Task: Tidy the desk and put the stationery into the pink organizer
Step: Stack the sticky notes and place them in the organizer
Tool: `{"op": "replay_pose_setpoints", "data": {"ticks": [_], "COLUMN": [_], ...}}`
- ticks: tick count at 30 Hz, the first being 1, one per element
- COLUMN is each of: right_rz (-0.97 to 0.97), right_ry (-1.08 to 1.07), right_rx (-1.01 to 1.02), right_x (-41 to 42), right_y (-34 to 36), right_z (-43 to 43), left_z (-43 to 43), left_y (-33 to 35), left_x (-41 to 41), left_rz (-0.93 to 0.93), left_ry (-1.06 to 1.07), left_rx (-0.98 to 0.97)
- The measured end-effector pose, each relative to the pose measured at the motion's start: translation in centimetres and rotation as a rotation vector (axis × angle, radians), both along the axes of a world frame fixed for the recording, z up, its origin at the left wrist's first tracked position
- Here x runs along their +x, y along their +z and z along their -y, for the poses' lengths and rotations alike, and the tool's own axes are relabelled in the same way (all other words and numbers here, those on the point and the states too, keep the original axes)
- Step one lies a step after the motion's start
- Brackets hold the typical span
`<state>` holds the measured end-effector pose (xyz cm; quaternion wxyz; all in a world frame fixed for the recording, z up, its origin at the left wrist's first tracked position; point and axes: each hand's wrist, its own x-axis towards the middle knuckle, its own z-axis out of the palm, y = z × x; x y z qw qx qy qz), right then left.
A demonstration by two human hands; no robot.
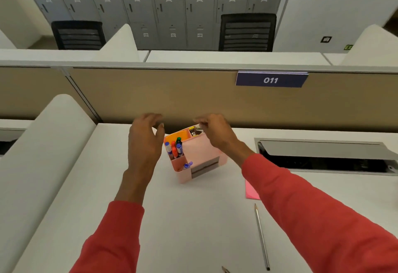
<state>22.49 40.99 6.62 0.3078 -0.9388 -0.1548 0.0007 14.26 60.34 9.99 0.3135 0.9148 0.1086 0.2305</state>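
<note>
Lower any item squarely into the pink organizer [200, 151], directly beneath the right grip [215, 130] (fingers curled; contents cannot be determined), steadying it with the left grip [146, 141], spread and empty just beside it.

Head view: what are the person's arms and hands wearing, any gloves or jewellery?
Both arms wear long red sleeves, the left sleeve and right sleeve ending in plain cuffs at the wrists. The left hand and right hand are bare: no gloves, rings or watch visible.
</note>
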Motion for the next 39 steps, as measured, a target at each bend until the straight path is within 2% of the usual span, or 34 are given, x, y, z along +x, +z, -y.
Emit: {"op": "replay_pose_setpoints", "data": {"ticks": [2,5,9,14,19,24,28,32,37,39], "right_rz": [0.024,0.007,-0.078,-0.231,-0.339,-0.295,-0.296,-0.292,-0.245,-0.191], "right_ry": [-0.027,-0.093,-0.209,-0.208,-0.162,-0.159,-0.236,-0.288,-0.272,-0.236], "right_rx": [0.053,0.094,0.082,-0.031,-0.194,-0.281,-0.133,0.071,0.210,0.238], "right_x": [-0.9,-3.1,-5.9,-9.9,-12.6,-12.7,-12.4,-12.6,-13.3,-13.7], "right_y": [1.0,1.3,-1.0,-5.3,-9.4,-10.8,-11.1,-10.1,-7.3,-5.9], "right_z": [3.2,9.1,15.8,20.0,21.3,21.5,21.5,21.5,20.3,19.6], "left_z": [2.7,8.0,15.0,20.6,23.6,25.6,26.0,25.9,25.2,24.8], "left_y": [0.9,0.6,-2.0,-7.2,-11.5,-13.8,-14.6,-13.7,-11.7,-10.3], "left_x": [-1.4,-3.2,-5.0,-6.6,-7.8,-9.2,-9.8,-9.6,-8.2,-8.1], "left_rz": [0.070,0.062,-0.112,-0.255,-0.416,-0.500,-0.515,-0.499,-0.350,-0.289], "left_ry": [-0.077,-0.224,-0.329,-0.475,-0.544,-0.572,-0.523,-0.490,-0.435,-0.426], "left_rx": [0.023,0.012,-0.084,-0.069,0.037,0.226,0.236,0.131,0.160,0.107]}}
